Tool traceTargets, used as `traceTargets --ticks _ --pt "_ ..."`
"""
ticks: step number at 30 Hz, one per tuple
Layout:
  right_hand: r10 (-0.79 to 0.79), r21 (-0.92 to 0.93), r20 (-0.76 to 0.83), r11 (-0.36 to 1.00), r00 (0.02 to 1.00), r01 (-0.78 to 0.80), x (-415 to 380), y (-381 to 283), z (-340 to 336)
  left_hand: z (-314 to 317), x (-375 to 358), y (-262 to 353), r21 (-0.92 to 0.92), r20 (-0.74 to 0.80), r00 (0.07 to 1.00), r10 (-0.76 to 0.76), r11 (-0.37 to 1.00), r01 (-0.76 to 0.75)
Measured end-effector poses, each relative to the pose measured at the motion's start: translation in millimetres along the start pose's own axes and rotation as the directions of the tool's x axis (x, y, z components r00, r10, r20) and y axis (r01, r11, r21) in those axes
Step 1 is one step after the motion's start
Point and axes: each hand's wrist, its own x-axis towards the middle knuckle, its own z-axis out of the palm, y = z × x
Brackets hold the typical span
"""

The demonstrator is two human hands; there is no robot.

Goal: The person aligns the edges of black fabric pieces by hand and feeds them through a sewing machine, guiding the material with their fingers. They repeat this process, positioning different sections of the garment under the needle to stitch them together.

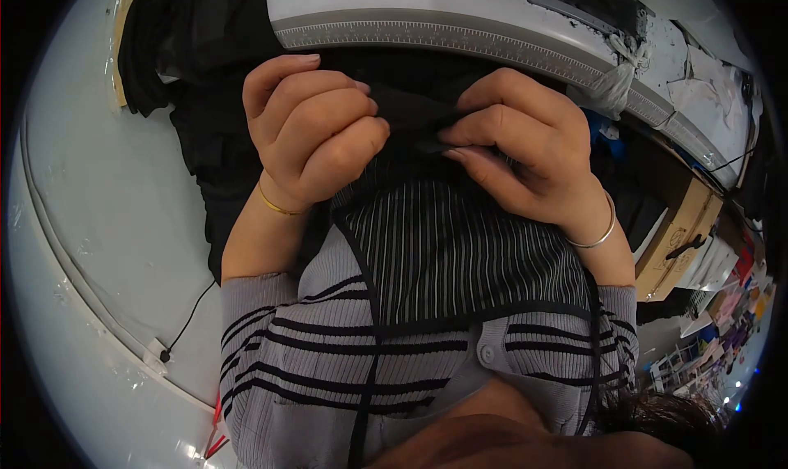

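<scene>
Your white table (98, 223) fills the left of the frame; a ruled edge (460, 38) curves across the top. Cardboard boxes (681, 231) and coloured clutter crowd the lower right. Your left hand (316, 128) and right hand (517, 145) both pinch the black fabric (410, 112) at top centre, fingers curled tight on it. The fabric's far end is hidden in shadow.

The left hand (316, 132) and the right hand (525, 145) are side by side, near each other, both pinching the top edge of the fabric (460, 247) between them. The fabric hangs down over the person's chest. Behind the hands lies a ruler (443, 36) on the table (107, 190). A box (681, 239) stands to the right.
</scene>
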Motion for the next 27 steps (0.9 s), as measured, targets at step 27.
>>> traceTargets --ticks 27 --pt "0.36 0.176 0.01 0.918 0.933 -0.356 -10.8 7.4 5.2 10.0 5.8 12.1 -0.542 0.732 0.42 -0.537 -0.084 0.836"
